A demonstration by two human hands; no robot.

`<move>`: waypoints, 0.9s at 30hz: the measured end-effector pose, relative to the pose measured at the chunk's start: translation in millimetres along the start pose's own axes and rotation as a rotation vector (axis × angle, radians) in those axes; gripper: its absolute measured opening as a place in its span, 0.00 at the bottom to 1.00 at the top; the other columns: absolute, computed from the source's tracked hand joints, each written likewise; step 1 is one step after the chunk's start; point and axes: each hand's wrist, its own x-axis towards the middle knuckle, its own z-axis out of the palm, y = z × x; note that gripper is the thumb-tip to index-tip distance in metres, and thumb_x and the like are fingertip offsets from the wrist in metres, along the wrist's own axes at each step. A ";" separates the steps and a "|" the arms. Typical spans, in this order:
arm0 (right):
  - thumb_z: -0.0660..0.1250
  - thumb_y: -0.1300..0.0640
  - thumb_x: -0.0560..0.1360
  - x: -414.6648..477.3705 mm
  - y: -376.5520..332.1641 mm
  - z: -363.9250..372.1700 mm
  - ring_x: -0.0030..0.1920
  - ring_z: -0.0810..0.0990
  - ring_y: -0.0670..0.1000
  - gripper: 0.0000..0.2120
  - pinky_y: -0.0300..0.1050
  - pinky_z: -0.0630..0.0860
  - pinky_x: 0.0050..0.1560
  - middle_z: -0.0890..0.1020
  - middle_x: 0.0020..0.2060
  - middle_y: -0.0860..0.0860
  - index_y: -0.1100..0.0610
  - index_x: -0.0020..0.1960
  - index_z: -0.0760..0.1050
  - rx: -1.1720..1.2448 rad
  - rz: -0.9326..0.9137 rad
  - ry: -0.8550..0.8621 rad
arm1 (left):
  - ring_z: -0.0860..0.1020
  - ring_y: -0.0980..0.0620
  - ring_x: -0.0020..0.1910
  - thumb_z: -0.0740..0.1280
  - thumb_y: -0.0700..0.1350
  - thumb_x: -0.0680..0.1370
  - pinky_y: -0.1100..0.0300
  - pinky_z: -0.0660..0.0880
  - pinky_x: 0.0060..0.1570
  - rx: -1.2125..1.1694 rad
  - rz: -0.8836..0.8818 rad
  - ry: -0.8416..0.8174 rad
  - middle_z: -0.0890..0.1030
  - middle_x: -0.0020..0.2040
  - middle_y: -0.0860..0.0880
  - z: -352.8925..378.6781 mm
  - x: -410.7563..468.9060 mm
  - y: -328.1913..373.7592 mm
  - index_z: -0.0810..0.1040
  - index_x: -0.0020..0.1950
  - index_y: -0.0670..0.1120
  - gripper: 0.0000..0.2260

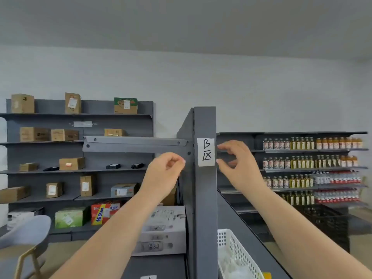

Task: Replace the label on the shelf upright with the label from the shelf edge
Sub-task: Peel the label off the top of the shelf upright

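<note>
A white paper label (206, 152) with a handwritten "B" and a character sticks on the front of the grey shelf upright (205, 198). My right hand (234, 160) hovers just right of it, thumb and forefinger apart at the label's right edge, holding nothing. My left hand (167, 168) is raised left of the upright, fingers curled with the tips pinched together; whether they hold anything I cannot tell. At the bottom edge a second white label (148, 277) peeks out on a shelf edge, mostly cut off.
A grey shelf bracket (134, 144) juts left from the upright. A white plastic basket (235, 250) sits low on the right. Back shelves hold cardboard boxes (71, 163) and bottles (302, 143). A grey chair (26, 238) stands at the lower left.
</note>
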 end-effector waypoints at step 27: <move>0.67 0.55 0.76 20.8 20.0 17.6 0.60 0.75 0.50 0.16 0.47 0.76 0.58 0.80 0.59 0.48 0.53 0.63 0.76 -0.193 -0.141 0.083 | 0.82 0.53 0.35 0.67 0.58 0.73 0.50 0.82 0.41 0.026 -0.007 0.144 0.83 0.34 0.51 33.0 22.9 -8.9 0.79 0.41 0.54 0.09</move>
